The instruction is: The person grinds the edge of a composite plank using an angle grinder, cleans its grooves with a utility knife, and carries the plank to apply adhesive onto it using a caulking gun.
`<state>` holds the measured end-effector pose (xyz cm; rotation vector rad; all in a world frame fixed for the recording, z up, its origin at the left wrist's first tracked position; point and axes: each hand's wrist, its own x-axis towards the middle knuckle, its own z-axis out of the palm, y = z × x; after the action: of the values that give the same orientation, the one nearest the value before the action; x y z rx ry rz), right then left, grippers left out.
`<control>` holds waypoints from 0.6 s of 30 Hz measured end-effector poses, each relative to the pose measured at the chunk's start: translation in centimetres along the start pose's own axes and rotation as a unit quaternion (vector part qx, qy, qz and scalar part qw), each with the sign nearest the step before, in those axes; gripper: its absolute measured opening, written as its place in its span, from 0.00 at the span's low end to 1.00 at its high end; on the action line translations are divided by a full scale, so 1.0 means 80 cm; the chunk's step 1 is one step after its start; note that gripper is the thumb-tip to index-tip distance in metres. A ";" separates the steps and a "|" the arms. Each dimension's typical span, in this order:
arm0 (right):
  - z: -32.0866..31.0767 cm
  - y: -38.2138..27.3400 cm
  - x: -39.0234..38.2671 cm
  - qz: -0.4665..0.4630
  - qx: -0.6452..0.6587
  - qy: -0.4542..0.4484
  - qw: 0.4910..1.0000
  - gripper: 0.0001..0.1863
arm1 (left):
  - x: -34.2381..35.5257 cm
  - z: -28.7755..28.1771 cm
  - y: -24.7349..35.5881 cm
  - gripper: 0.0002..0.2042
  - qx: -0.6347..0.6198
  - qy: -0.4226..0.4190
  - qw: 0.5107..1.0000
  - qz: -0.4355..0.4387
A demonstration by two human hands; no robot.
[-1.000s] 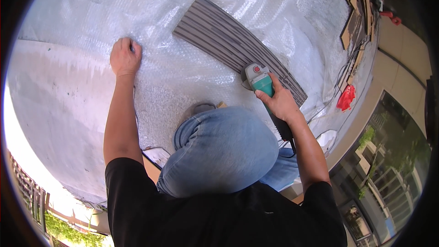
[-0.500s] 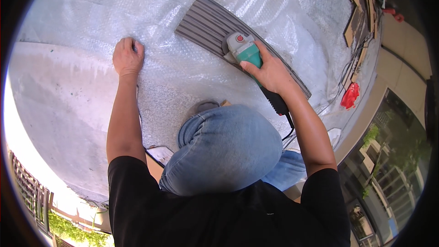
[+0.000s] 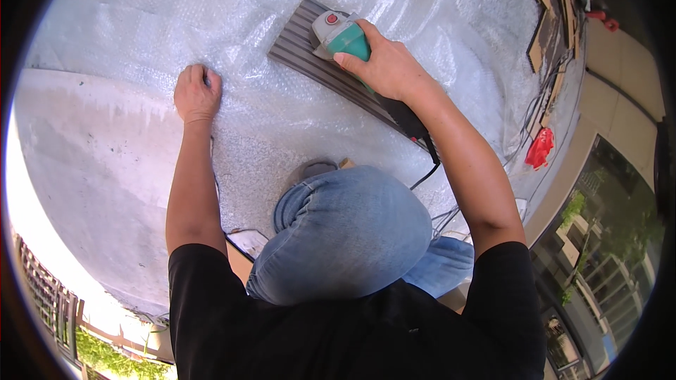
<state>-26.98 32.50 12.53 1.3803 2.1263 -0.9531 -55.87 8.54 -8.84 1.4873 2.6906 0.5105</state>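
Note:
My right hand (image 3: 386, 63) is wrapped round the green body of an angle grinder (image 3: 350, 40). The tool's grey head, with a red button on it, lies over the far left part of a dark grey-brown grooved plank (image 3: 290, 43). Its disc is mostly hidden beneath the head. A black cord (image 3: 431, 170) trails back from the handle towards my legs. Farther left, my left hand (image 3: 197, 95) rests as a closed fist on the edge of clear bubble wrap (image 3: 243, 88). Whatever that fist holds, if anything, is hidden.
Bubble wrap spreads under the plank over rough pale ground. Stacked wooden strips (image 3: 541, 10) and cables line the right side, near a red bag (image 3: 540, 148). A glass pane (image 3: 605, 218) stands at the right. My bent knee (image 3: 345, 229) is close below the plank.
My right hand has moved the grinder up and left along the plank, towards its far left end. The left fist has stayed in place.

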 end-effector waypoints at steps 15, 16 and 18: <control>-0.025 0.017 -0.016 0.039 0.002 -0.008 0.999 0.50 | 0.000 -0.002 -0.001 0.06 -0.010 0.007 1.000 0.007; -0.024 0.003 -0.002 -0.004 0.009 0.004 1.000 0.50 | 0.001 -0.001 -0.001 0.06 -0.008 0.008 1.000 0.008; -0.018 -0.012 0.018 -0.005 0.006 0.007 1.000 0.50 | 0.000 -0.001 -0.001 0.06 -0.001 0.012 1.000 0.011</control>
<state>-28.48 34.21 12.82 1.3862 2.1429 -0.9658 -55.96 8.51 -8.80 1.5210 2.6947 0.5352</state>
